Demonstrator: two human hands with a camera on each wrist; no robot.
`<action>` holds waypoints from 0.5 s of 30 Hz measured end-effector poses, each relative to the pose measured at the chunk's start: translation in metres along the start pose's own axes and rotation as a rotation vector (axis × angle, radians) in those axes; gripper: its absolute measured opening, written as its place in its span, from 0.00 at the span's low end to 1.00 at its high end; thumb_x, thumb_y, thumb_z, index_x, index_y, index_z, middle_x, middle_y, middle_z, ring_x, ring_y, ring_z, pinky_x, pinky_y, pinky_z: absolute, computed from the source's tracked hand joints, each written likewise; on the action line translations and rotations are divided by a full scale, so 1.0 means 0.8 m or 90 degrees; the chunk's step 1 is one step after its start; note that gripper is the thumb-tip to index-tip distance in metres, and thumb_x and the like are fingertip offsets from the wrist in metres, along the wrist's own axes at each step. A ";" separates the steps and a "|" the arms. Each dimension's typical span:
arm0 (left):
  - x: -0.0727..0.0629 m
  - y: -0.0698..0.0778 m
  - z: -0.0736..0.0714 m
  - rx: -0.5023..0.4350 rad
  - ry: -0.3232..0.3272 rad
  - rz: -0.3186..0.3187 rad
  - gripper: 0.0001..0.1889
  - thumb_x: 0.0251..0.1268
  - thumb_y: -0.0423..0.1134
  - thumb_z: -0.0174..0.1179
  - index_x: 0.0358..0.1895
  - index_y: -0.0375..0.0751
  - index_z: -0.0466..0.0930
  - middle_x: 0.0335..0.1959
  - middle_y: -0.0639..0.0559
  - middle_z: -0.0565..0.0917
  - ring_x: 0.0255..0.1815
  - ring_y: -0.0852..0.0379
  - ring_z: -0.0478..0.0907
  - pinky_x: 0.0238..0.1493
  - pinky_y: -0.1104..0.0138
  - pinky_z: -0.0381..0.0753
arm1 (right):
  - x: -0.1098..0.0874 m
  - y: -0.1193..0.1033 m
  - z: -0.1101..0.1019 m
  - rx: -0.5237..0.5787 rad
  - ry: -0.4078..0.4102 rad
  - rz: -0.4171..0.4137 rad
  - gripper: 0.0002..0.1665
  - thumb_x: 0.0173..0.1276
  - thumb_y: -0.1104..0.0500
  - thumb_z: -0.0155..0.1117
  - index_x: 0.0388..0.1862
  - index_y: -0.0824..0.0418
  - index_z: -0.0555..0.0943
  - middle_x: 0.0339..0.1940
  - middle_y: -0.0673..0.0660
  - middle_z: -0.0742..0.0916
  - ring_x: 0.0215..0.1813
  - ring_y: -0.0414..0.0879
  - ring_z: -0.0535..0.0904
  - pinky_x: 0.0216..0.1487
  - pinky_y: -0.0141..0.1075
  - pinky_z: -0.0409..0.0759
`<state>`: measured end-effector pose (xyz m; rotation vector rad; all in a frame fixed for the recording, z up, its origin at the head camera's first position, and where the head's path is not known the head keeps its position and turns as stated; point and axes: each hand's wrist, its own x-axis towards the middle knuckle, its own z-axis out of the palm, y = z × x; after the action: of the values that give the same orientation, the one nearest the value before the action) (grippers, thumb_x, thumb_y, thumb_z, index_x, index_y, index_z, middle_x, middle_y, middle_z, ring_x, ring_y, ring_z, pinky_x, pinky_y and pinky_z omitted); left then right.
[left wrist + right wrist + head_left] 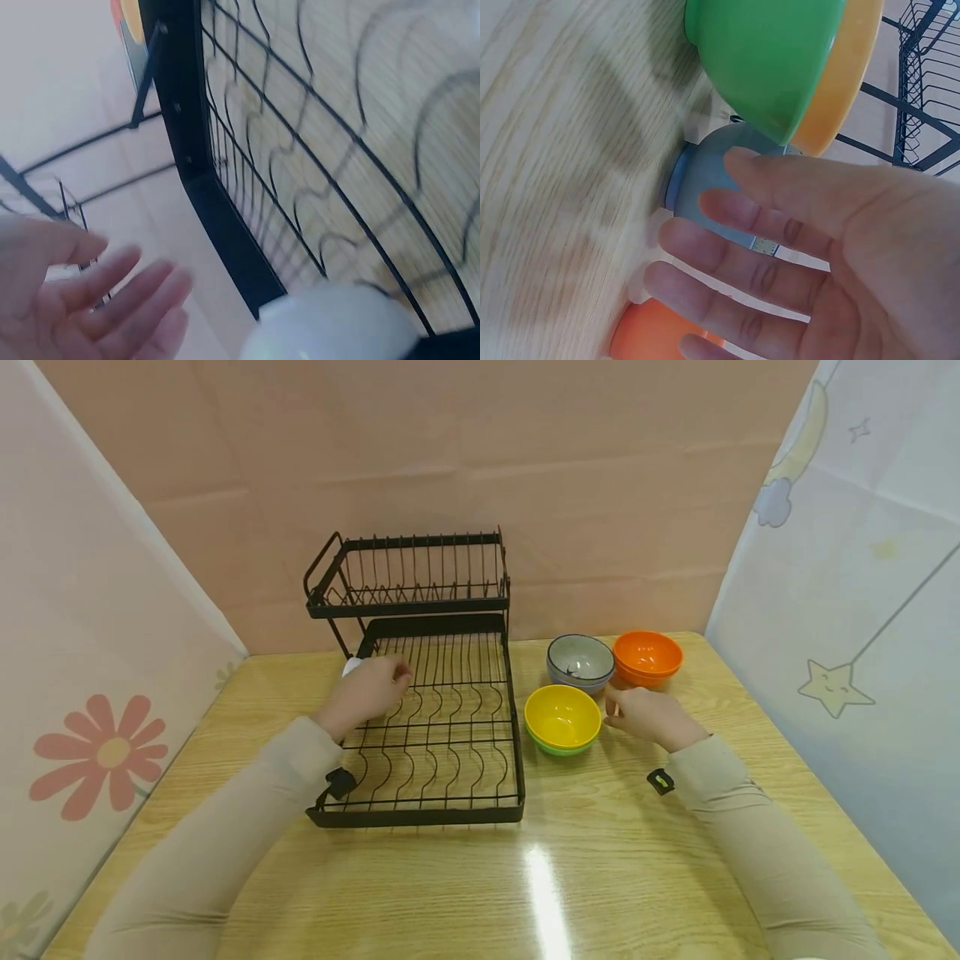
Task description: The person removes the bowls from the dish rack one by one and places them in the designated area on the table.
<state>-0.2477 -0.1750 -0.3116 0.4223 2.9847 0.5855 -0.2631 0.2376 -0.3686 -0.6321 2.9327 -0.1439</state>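
My left hand (371,693) is over the left side of the black dish rack (420,817), its fingers loosely bent and holding nothing. Close beside it sits a white rounded object (334,326), mostly hidden by the hand in the head view; its kind is unclear. My right hand (651,716) is just right of a yellow bowl (561,718), which is stacked in a green bowl (769,52). In the right wrist view its fingers (712,251) are spread and slightly bent, with nothing gripped. Behind the yellow bowl stands a grey bowl (581,658) stacked on a bluish one.
Two stacked orange bowls (647,652) stand at the back right, beside the grey one. The rack's raised upper tier (408,608) overhangs its back part. Patterned cloth walls (847,610) enclose the wooden table (360,893) at the back and sides.
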 end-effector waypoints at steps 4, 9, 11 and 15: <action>-0.007 -0.021 -0.013 -0.022 0.083 -0.060 0.17 0.75 0.40 0.44 0.56 0.33 0.74 0.48 0.37 0.82 0.40 0.45 0.80 0.41 0.54 0.79 | 0.001 0.000 0.000 0.004 -0.004 -0.003 0.11 0.66 0.55 0.66 0.40 0.59 0.76 0.28 0.52 0.83 0.25 0.44 0.74 0.25 0.36 0.72; -0.018 -0.044 -0.025 -0.036 0.117 -0.126 0.18 0.73 0.40 0.42 0.56 0.32 0.72 0.56 0.34 0.77 0.39 0.43 0.76 0.39 0.54 0.76 | 0.001 0.000 0.001 -0.002 0.007 -0.007 0.10 0.66 0.55 0.66 0.39 0.58 0.76 0.27 0.51 0.82 0.25 0.43 0.74 0.25 0.36 0.73; -0.022 -0.051 -0.028 -0.031 0.124 -0.145 0.19 0.72 0.40 0.42 0.56 0.30 0.71 0.56 0.32 0.75 0.36 0.43 0.75 0.35 0.55 0.75 | 0.002 -0.001 0.001 -0.003 0.009 -0.008 0.10 0.66 0.55 0.66 0.38 0.58 0.76 0.27 0.51 0.82 0.25 0.43 0.74 0.25 0.36 0.73; -0.027 -0.062 -0.028 -0.027 0.128 -0.171 0.22 0.72 0.41 0.44 0.59 0.26 0.67 0.58 0.26 0.70 0.38 0.40 0.74 0.34 0.54 0.75 | 0.002 -0.003 0.001 -0.004 0.014 -0.006 0.09 0.66 0.55 0.66 0.38 0.58 0.77 0.28 0.52 0.83 0.26 0.43 0.75 0.26 0.37 0.75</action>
<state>-0.2420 -0.2337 -0.3097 -0.0447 3.1328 0.6995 -0.2637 0.2349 -0.3693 -0.6488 2.9531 -0.1431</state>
